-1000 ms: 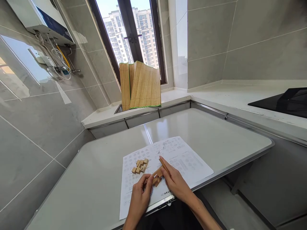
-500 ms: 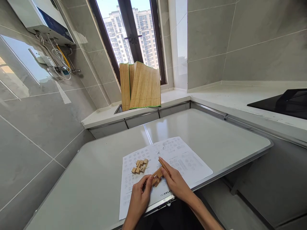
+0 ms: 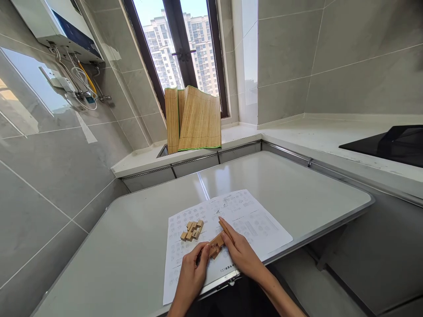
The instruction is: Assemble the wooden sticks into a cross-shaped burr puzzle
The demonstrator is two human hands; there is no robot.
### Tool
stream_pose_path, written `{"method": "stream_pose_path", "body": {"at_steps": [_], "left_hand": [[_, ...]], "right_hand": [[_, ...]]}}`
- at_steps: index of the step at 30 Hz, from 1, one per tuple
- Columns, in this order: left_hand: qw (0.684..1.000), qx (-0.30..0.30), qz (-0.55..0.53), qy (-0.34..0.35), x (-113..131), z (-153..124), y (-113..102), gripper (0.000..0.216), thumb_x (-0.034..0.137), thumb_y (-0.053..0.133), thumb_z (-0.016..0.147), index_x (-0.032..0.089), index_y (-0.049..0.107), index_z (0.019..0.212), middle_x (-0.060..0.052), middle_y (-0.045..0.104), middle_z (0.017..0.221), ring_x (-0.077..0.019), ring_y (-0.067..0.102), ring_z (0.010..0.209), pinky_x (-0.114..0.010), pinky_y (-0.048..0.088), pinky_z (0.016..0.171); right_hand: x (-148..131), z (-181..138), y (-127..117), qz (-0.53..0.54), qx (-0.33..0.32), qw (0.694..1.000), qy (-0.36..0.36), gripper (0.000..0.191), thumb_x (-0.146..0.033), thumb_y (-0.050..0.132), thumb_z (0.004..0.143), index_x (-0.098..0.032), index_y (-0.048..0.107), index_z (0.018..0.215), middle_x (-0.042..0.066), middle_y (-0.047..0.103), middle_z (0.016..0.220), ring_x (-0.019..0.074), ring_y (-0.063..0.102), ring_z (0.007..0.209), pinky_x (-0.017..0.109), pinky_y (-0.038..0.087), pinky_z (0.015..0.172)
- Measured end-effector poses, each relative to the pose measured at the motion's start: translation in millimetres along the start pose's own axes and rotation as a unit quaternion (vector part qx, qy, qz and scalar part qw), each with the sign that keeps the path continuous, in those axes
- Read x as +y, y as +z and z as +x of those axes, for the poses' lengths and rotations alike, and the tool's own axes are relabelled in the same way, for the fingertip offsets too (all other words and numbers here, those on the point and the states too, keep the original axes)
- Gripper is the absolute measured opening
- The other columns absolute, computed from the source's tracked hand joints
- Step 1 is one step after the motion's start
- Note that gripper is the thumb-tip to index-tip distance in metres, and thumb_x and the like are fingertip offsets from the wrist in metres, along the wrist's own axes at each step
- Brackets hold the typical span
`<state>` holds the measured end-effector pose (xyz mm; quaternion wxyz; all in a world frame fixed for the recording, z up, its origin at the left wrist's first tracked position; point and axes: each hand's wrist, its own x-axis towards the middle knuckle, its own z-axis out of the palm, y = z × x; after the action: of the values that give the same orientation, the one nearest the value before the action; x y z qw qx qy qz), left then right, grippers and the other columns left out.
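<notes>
A printed sheet of diagrams (image 3: 251, 220) lies on the white table (image 3: 297, 189) in front of me. My left hand (image 3: 192, 275) and my right hand (image 3: 240, 251) both close their fingers on a small cluster of wooden puzzle blocks (image 3: 216, 243) held just over the sheet near the table's front edge. The right index finger stretches along a wooden bar on top of that cluster. A second, separate cluster of wooden blocks (image 3: 192, 230) rests on the sheet a little to the left and farther back, untouched.
A folded bamboo mat (image 3: 194, 118) leans upright against the window at the back, beside a sink opening. A black hob (image 3: 386, 143) is set in the counter at right. A wall heater with pipes (image 3: 62, 35) hangs upper left.
Both hands stay on the block cluster with only tiny finger shifts. The camera view has drifted slightly; nothing has been let go or picked up.
</notes>
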<state>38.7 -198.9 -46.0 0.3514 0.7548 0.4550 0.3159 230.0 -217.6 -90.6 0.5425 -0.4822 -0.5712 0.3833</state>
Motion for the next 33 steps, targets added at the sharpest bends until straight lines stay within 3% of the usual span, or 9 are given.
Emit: {"method": "stream_pose_path", "body": {"at_steps": [5, 17, 22, 25, 30, 33], "left_hand": [[1.0, 0.004, 0.0, 0.009, 0.5, 0.3, 0.6, 0.049, 0.059, 0.05, 0.103, 0.019, 0.077, 0.097, -0.006, 0.077, 0.085, -0.0237, 0.067, 0.076, -0.029, 0.051, 0.073], [1.0, -0.002, 0.01, 0.003, 0.0, -1.0, 2.6, 0.049, 0.06, 0.048, 0.104, 0.02, 0.075, 0.1, -0.004, 0.076, 0.083, -0.0217, 0.065, 0.073, -0.028, 0.048, 0.07], [0.999, -0.031, 0.018, -0.013, -2.5, -1.8, 4.0, 0.053, 0.064, 0.045, 0.104, 0.019, 0.074, 0.104, 0.001, 0.058, 0.063, -0.0184, 0.052, 0.061, -0.027, 0.04, 0.064], [0.999, -0.024, 0.008, -0.02, -3.0, -1.5, 4.3, 0.055, 0.065, 0.046, 0.103, 0.018, 0.073, 0.1, 0.002, 0.053, 0.062, -0.0183, 0.049, 0.061, -0.027, 0.038, 0.063], [0.999, 0.032, -0.011, -0.032, -5.4, 0.4, 3.9, 0.056, 0.069, 0.046, 0.102, 0.019, 0.07, 0.089, 0.001, 0.053, 0.062, -0.0197, 0.05, 0.063, -0.028, 0.04, 0.066], [0.999, 0.03, -0.017, -0.035, -8.2, 1.2, 3.8, 0.055, 0.068, 0.048, 0.102, 0.019, 0.07, 0.09, 0.001, 0.054, 0.063, -0.0199, 0.052, 0.063, -0.028, 0.041, 0.067]], "right_hand": [[-1.0, -0.5, 0.2, 0.001, -0.001, 1.0, -0.004, 0.061, -0.054, 0.041, 0.112, -0.025, 0.042, 0.165, 0.005, 0.042, 0.17, 0.0249, 0.035, 0.16, 0.05, 0.026, 0.134], [-6.8, -5.5, 1.7, -0.041, -0.026, 0.999, -0.002, 0.059, -0.048, 0.038, 0.114, -0.031, 0.031, 0.17, 0.005, 0.046, 0.169, 0.0255, 0.044, 0.156, 0.047, 0.037, 0.128], [-9.7, -8.5, 2.7, -0.075, -0.039, 0.996, -0.017, 0.059, -0.046, 0.039, 0.113, -0.033, 0.03, 0.17, 0.006, 0.052, 0.165, 0.0254, 0.055, 0.147, 0.045, 0.043, 0.122], [-11.8, -9.3, 3.7, -0.088, -0.033, 0.995, -0.031, 0.059, -0.046, 0.04, 0.113, -0.034, 0.029, 0.17, 0.006, 0.053, 0.163, 0.026, 0.058, 0.142, 0.043, 0.048, 0.117], [-17.5, -10.3, 7.0, -0.12, -0.029, 0.991, -0.045, 0.062, -0.041, 0.046, 0.11, -0.036, 0.03, 0.17, 0.006, 0.074, 0.132, 0.0249, 0.074, 0.108, 0.039, 0.06, 0.095], [-20.2, -11.1, 7.4, -0.134, -0.023, 0.989, -0.051, 0.063, -0.038, 0.049, 0.108, -0.036, 0.032, 0.169, 0.005, 0.075, 0.125, 0.0234, 0.074, 0.098, 0.037, 0.061, 0.089]]}}
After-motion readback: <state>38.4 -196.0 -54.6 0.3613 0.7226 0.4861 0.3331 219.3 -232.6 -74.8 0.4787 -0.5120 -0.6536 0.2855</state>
